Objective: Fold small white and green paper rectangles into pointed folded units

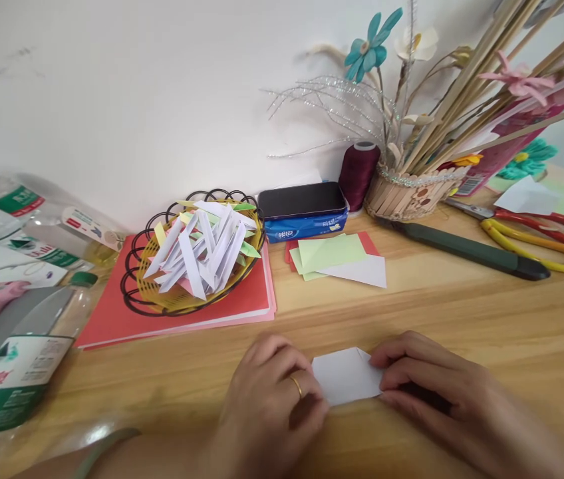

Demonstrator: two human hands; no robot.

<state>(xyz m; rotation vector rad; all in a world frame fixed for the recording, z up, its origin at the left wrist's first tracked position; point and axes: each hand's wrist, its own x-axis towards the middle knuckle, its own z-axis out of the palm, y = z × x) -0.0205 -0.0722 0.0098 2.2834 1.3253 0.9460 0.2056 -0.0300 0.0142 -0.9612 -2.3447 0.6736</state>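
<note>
Folded white paper (346,378) lies on the table (177,372), pinched by the left hand (275,392) at nine o'clock and right hand (441,386) at three; probably light, easily creased, best held by edges.

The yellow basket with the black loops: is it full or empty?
Full, or nearly so: folded paper strips, mostly white, heap up inside the yellow basket.

Left hand (275,396) is wearing slim gold-coloured ring (298,388), band circling one finger. Grey-green bangle (105,449) is curving over left forearm (177,456) — surface looking smooth, detail blurring, lower part running out of view. Right hand (454,392) is showing bare fingers — right forearm (544,436) showing bare too.
</note>
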